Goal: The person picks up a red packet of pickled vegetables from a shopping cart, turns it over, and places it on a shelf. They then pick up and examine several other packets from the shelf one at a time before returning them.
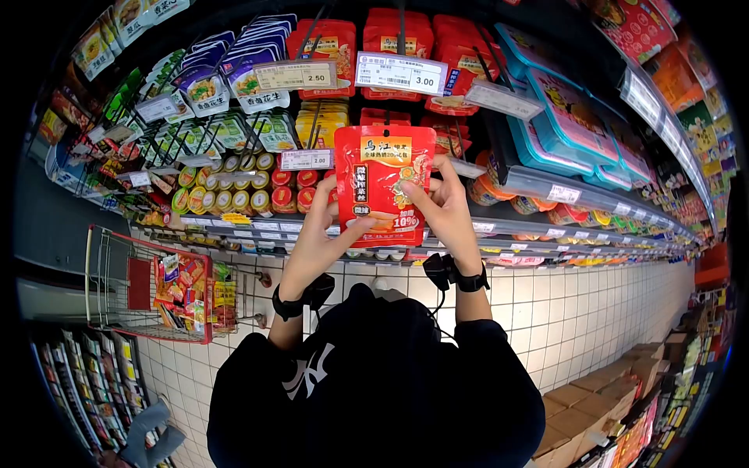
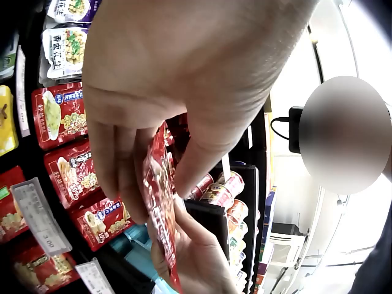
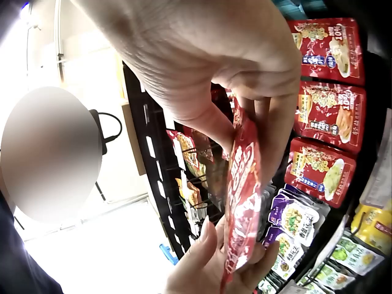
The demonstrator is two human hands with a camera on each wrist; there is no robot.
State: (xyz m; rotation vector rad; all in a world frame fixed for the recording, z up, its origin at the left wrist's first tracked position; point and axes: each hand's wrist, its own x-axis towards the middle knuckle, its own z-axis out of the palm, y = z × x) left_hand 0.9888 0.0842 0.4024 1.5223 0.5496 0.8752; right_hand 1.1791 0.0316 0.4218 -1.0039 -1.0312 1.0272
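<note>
Both hands hold a red packet (image 1: 384, 187) upright, its printed front facing the head camera. My left hand (image 1: 320, 234) pinches its lower left side, thumb on the front and fingers behind. On the other side, my right hand (image 1: 449, 214) grips the right edge, thumb pressed on the front. In the left wrist view the packet (image 2: 160, 202) is seen edge-on between the left thumb and fingers. From the right wrist, the packet (image 3: 244, 190) also shows side-on, between the right thumb and fingers.
Hanging red packets (image 1: 324, 47), purple packets (image 1: 204, 82) and price tags (image 1: 402, 74) fill the rack beyond the hands. Blue boxes (image 1: 562, 117) lie on the right. A shopping cart (image 1: 140, 285) holding packages stands at left; cardboard boxes (image 1: 581, 413) are at lower right.
</note>
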